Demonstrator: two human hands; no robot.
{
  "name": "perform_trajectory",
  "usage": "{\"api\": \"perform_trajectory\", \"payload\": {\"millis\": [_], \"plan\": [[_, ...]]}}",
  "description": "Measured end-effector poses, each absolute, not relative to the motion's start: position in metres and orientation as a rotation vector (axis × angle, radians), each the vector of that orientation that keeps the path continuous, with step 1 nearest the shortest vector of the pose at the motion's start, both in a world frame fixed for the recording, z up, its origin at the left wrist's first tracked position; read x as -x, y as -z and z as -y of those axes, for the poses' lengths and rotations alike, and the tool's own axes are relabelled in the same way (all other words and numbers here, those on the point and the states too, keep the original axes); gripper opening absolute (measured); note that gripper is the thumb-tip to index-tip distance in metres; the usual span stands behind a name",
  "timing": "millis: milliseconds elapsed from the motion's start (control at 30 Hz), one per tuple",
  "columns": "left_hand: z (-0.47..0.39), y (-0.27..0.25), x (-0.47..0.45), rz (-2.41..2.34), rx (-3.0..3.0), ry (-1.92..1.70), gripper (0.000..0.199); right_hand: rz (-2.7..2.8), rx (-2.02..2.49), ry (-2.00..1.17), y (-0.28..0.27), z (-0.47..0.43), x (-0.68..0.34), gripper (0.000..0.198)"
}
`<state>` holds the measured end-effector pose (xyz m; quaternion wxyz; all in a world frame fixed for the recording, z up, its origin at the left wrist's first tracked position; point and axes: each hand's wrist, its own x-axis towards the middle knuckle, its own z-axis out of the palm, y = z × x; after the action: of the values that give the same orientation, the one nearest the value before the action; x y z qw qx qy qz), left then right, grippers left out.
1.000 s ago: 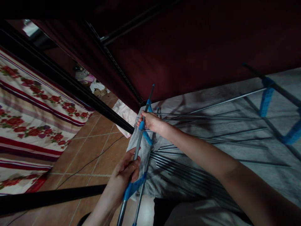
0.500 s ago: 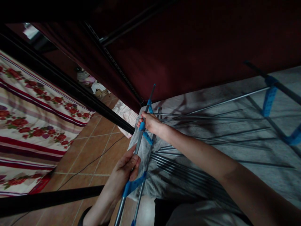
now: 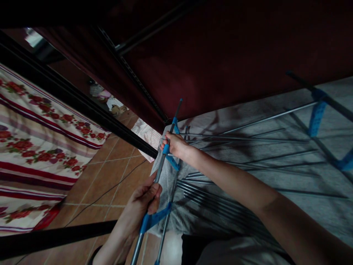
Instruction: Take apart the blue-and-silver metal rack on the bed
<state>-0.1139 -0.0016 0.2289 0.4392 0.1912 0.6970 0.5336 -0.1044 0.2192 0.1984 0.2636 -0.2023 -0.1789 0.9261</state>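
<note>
A long grey metal tube [image 3: 160,167] with blue plastic connectors runs slantwise in front of me, part of a rack frame. My left hand [image 3: 147,197] is closed round its lower stretch, just above a blue connector [image 3: 156,219]. Farther up, my right hand [image 3: 175,144] grips the same tube by another blue connector [image 3: 166,149]; some of its fingers are hidden behind the tube. A second, thinner tube [image 3: 164,232] lies alongside, joined through the blue brackets. Several loose metal rods [image 3: 209,193] rest on the grey blanket [image 3: 198,217] beneath my right arm.
Another tube frame with a blue bracket [image 3: 317,117] lies at the right. A black metal post [image 3: 110,119] crosses at the left, above the tiled floor [image 3: 104,176]. A flowered cloth [image 3: 41,147] hangs there. Dark red fabric [image 3: 220,66] stands behind the blanket.
My left hand and the lower end of the tube have shifted slightly left and down. The right hand keeps its grip in nearly the same place.
</note>
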Motion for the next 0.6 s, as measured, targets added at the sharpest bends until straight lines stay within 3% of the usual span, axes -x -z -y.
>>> {"api": "perform_trajectory", "payload": {"millis": [233, 600], "plan": [[-0.005, -0.234, 0.104, -1.778, -0.36, -1.316, 0.074, 0.436, 0.577, -2.535, -0.2, -0.218, 0.103, 0.036], [0.001, -0.229, 0.114, -1.773, -0.362, -1.356, 0.072, 0.403, 0.65, -2.535, -0.212, -0.218, 0.095, 0.037]]}}
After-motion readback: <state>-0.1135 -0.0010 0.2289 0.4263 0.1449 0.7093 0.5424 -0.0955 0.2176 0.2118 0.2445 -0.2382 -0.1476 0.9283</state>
